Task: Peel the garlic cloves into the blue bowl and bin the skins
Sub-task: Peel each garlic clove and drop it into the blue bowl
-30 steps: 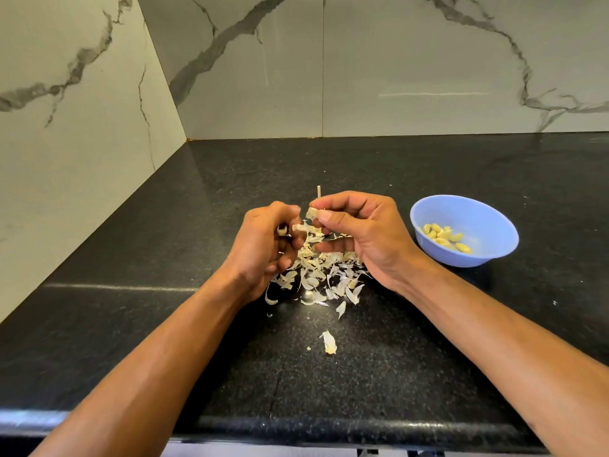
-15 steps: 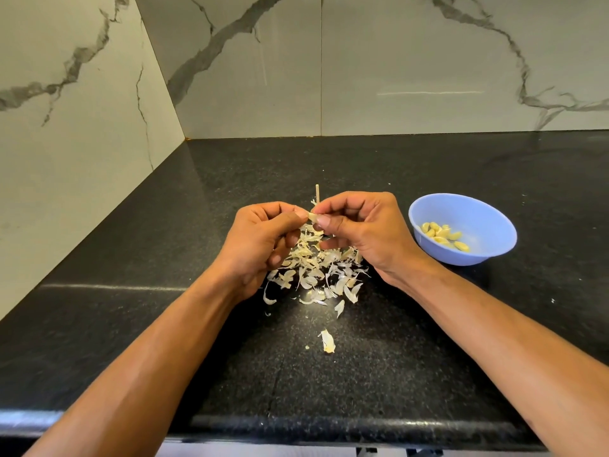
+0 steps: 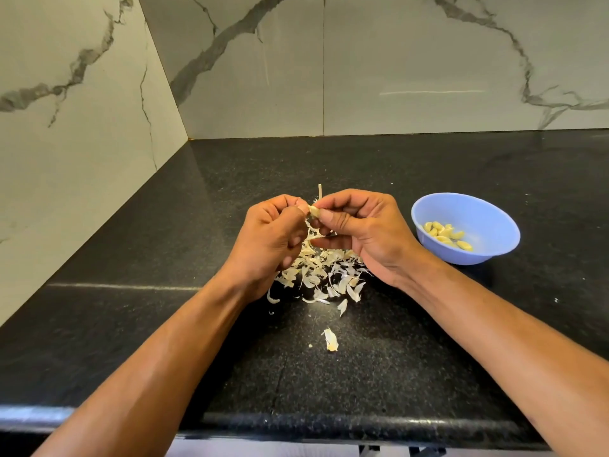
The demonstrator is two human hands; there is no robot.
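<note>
Many loose skins (image 3: 324, 275) lie beneath both hands, blue bowl (image 3: 494, 225) beside.

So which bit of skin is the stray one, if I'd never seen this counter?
Start at the black countertop and find the pile of skins under the two hands. Come toward the counter's near edge: the stray skin lies alone there. It is apart from the heap, with only a tiny crumb beside it.

A black speckled countertop (image 3: 131, 324) (glossy along its front edge) was backed by grey-veined white marble walls (image 3: 412, 61) meeting at a corner.
</note>
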